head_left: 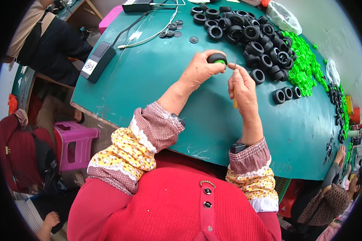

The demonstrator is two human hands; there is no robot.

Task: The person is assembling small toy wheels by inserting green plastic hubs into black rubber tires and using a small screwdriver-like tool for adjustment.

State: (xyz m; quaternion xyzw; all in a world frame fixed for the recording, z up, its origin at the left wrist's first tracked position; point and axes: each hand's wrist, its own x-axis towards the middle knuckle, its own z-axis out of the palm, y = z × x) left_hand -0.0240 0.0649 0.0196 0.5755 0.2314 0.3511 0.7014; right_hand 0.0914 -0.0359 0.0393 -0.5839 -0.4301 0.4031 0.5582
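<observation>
My left hand (196, 71) is wrapped round a small black toy tyre (216, 58), with a bright green hub showing on its lower side. Just to the right, my right hand (244, 90) is closed in a pinch, fingertips close to the tyre. A bit of a yellow handle (235, 104) sticks out below its fingers; the rest of that tool is mostly hidden. Beyond my right hand lies a heap of black tyres (251, 34), with one loose tyre (257, 76) nearest to it. Several green hubs (303, 60) are piled behind the tyres.
The green table (149, 80) carries a black box (97, 62) with a cable at the left and flat black discs (194, 39) at the back. A plastic bag (283, 17) sits far right. A pink stool (74, 140) and other people are nearby.
</observation>
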